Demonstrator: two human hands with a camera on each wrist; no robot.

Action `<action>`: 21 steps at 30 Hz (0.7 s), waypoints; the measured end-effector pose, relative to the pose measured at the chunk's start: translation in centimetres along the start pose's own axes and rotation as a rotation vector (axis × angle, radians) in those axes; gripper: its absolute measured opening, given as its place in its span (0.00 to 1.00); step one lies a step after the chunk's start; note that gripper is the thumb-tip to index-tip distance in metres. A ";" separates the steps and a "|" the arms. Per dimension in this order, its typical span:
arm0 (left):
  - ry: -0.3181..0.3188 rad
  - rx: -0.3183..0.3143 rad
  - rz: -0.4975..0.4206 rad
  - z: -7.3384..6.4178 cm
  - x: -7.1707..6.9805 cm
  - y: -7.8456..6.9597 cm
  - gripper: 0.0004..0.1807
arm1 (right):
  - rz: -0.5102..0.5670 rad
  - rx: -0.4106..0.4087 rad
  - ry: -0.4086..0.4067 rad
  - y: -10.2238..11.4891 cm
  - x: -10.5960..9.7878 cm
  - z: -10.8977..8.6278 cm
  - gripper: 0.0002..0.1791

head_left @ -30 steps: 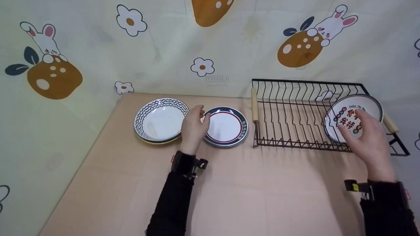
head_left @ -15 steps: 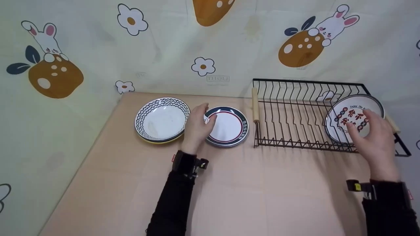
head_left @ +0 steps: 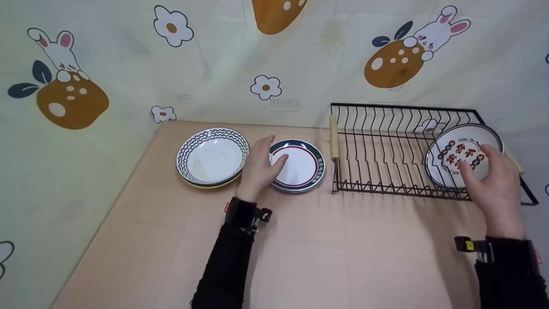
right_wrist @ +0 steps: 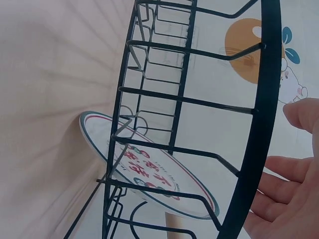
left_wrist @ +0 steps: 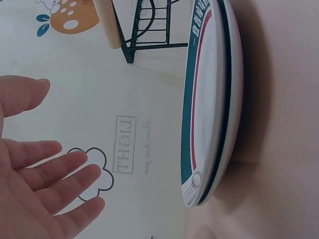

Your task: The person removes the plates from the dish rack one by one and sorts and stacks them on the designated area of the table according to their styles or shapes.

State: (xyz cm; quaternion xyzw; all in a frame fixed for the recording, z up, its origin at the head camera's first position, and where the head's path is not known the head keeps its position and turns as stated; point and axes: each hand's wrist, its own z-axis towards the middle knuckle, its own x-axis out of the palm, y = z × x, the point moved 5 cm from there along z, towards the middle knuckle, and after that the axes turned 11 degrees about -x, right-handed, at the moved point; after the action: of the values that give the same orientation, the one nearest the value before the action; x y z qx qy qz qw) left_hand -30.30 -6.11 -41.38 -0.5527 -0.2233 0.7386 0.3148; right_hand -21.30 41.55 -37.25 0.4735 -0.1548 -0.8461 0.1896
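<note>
My left hand [head_left: 259, 169], fingers extended and nothing in them, hovers between a patterned bowl [head_left: 214, 161] and a plate with a dark blue-green rim [head_left: 298, 166]. In the left wrist view the palm and spread fingers face the plate [left_wrist: 207, 99], which sits atop another one, apart from the hand. A white plate with red characters [head_left: 444, 165] leans in the right end of a black wire dish rack [head_left: 377, 191]. Before it is my right hand [head_left: 495, 189], fingers loosely bent and holding nothing. The right wrist view has that hand [right_wrist: 289, 194] beside the rack's bar, away from the plate [right_wrist: 159, 174].
The bowl has wavy black lines inside, with a yellow edge showing beneath it. Wooden handles [head_left: 334, 137] flank the rack. A pinkish tabletop [head_left: 309, 249] runs back to a cloth [head_left: 214, 64] printed with rabbits and flowers.
My right hand has drifted a little rightward, uncovering more of the plate in the rack. The left hand has shifted slightly right over the edge of the rimmed plate. The dishes stay put.
</note>
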 end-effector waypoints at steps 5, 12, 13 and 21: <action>0.033 0.009 0.031 0.0 0.3 -0.1 0.37 | -0.025 0.001 -0.018 -0.2 -0.2 -0.1 0.33; 0.050 0.024 0.056 -0.1 0.8 -0.1 0.38 | -0.032 0.004 -0.034 -0.7 -0.5 -0.1 0.32; 0.053 0.019 0.059 -0.1 0.9 -0.1 0.39 | -0.033 0.008 -0.032 -0.8 -0.6 0.0 0.32; 0.126 -0.037 0.111 -0.3 1.8 -0.3 0.41 | -0.079 0.097 0.016 -1.5 -0.8 0.1 0.35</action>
State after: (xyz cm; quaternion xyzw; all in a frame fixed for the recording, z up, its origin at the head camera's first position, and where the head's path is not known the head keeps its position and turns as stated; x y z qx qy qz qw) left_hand -30.34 -4.63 -42.51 -0.6151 -0.1858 0.7146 0.2767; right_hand -21.32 43.24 -37.27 0.4947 -0.1752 -0.8406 0.1344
